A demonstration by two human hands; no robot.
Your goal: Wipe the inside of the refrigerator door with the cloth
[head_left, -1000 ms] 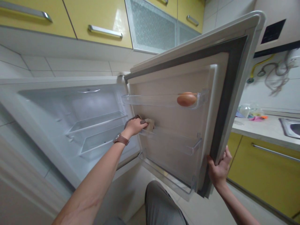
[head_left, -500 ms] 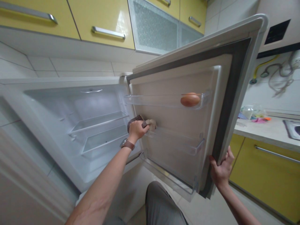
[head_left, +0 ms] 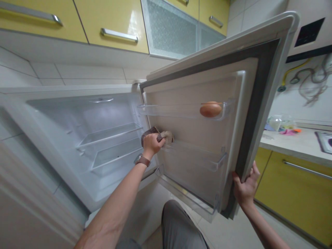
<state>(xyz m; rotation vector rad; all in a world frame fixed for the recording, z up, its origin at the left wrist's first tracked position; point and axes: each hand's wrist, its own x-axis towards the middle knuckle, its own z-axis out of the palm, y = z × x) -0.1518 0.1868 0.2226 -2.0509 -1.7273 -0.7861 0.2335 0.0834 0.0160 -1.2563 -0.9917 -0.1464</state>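
My left hand (head_left: 153, 144) is closed around a bunched brown-and-beige cloth (head_left: 168, 136). It presses the cloth near the hinge end of the middle clear shelf on the fridge door (head_left: 192, 135). Part of the cloth is hidden behind my fingers. With thumb on the inner face and fingers around the outer side, my right hand (head_left: 246, 183) grips the door's free edge, low down by the dark gasket. What looks like a brown egg (head_left: 210, 109) rests in the upper door shelf (head_left: 171, 110), near its right end.
The open fridge compartment (head_left: 116, 114) on the left has two clear shelves (head_left: 111, 135). Yellow cabinets (head_left: 114, 17) hang above. A counter (head_left: 287, 141) at right carries plastic bags (head_left: 281, 121) and a sink (head_left: 325, 140). My knee (head_left: 178, 221) is below the door.
The door's free edge has swung very slightly to the right, and my right hand moves with it. My left hand and the cloth stay almost in place.
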